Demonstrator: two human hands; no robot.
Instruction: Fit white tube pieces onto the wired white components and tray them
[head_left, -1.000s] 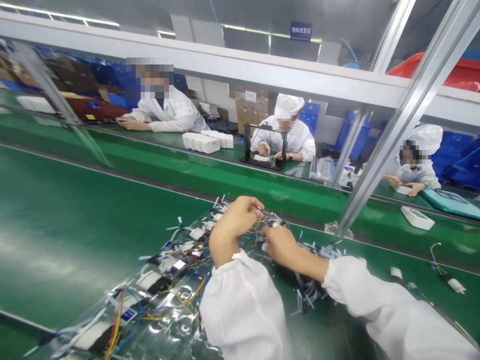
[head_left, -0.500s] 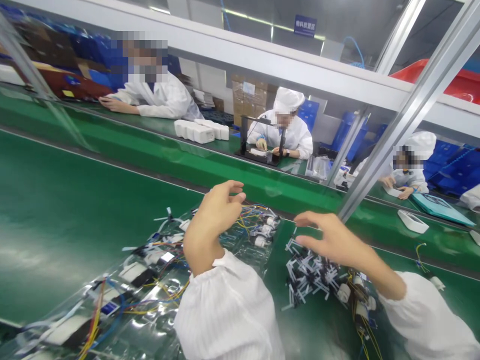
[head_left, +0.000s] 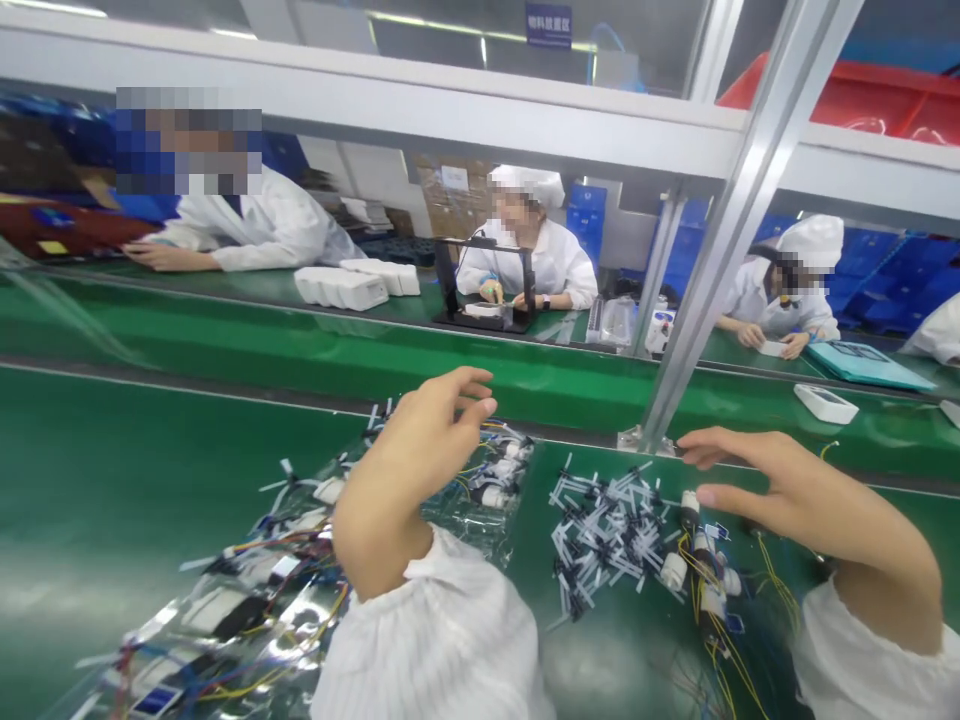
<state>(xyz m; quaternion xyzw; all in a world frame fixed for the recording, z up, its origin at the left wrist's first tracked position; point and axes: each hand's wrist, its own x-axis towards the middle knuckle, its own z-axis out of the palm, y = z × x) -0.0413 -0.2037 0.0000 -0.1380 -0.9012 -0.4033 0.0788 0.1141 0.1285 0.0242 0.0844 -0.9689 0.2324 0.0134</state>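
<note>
My left hand [head_left: 424,450] hovers over clear plastic trays [head_left: 480,535] that hold white-and-black parts with coloured wires. Its fingers are apart and slightly curled, with nothing in them. My right hand [head_left: 772,480] is raised over the wired parts [head_left: 712,597], small white cylinders with yellow wires. Thumb and fingers are spread there, and no held thing shows. Between the hands lies a heap of small white tube pieces with black fittings [head_left: 611,530], on the green work surface [head_left: 150,480].
A metal post [head_left: 720,230] rises beyond my right hand, and a white shelf beam [head_left: 375,95] crosses above. Several co-workers in white sit at the far bench, near white blocks [head_left: 341,288], a black frame [head_left: 487,285] and a teal folder [head_left: 870,365].
My right hand has moved right, from above the tube heap to above the wired parts. My left hand stays over the trays. The camera view has levelled somewhat.
</note>
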